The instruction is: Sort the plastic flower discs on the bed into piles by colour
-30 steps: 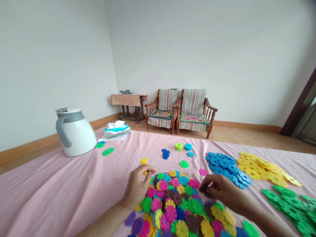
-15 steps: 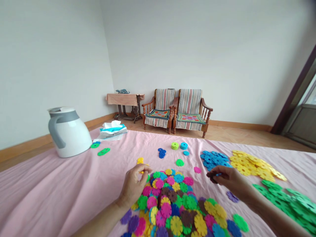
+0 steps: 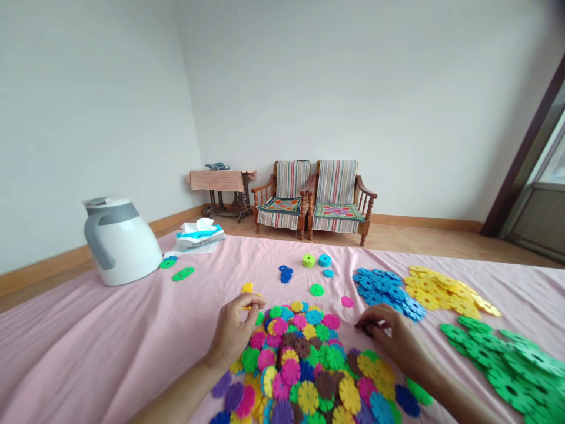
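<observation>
A mixed heap of coloured plastic snowflake discs [image 3: 309, 371] lies on the pink cloth [image 3: 110, 341] in front of me. My left hand [image 3: 236, 333] rests at the heap's left edge with thumb and fingers pinched; what they hold is too small to name. My right hand [image 3: 391, 338] hovers low at the heap's right edge, fingers curled together around something I cannot make out. Sorted piles lie to the right: blue discs [image 3: 386, 285], yellow discs [image 3: 445, 288] and green discs [image 3: 507, 359].
A white kettle [image 3: 117, 241] and a tissue pack [image 3: 198, 235] stand at the far left of the cloth. Loose discs and two small stacks [image 3: 315, 261] lie beyond the heap. Two wooden armchairs [image 3: 313, 200] and a small table [image 3: 220, 185] stand against the far wall.
My right hand moved out toward the blue pile, then came back down to the right edge of the mixed heap. My left hand stayed pinched at the left edge. The view shifted slightly.
</observation>
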Demonstrator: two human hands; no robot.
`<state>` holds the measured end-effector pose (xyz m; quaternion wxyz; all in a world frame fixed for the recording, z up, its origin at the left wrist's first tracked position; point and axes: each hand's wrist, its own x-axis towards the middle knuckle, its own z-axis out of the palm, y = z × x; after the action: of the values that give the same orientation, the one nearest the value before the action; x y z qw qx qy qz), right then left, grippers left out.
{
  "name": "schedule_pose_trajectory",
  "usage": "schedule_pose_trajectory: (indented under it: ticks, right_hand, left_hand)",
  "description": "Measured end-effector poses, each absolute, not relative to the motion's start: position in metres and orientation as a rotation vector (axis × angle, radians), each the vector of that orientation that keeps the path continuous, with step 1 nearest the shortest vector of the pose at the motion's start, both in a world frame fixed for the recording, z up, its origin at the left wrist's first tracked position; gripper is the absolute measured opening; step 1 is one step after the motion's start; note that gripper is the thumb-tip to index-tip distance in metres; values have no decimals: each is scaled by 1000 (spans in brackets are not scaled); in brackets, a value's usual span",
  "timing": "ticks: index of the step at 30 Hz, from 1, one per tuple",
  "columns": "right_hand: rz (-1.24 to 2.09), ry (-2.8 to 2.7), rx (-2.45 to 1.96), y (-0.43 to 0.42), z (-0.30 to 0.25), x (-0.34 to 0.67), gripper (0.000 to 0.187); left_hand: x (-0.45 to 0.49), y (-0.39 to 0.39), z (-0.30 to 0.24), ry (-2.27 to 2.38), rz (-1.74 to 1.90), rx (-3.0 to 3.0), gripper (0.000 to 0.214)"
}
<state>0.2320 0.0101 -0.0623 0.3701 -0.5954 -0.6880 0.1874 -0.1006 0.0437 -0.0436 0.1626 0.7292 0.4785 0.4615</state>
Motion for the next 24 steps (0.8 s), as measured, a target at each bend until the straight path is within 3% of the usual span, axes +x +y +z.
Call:
schedule_pose_trajectory:
  ticks: [8, 24]
  right_hand:
    - [741, -1530, -1506, 3, -50, 241, 20]
    - [332, -1689, -1729, 11, -68, 239, 22]
  left_hand:
    - [-99, 44, -43, 1360, 1292, 2100, 19]
    - [-100, 45, -45, 1363, 1278, 2113, 19]
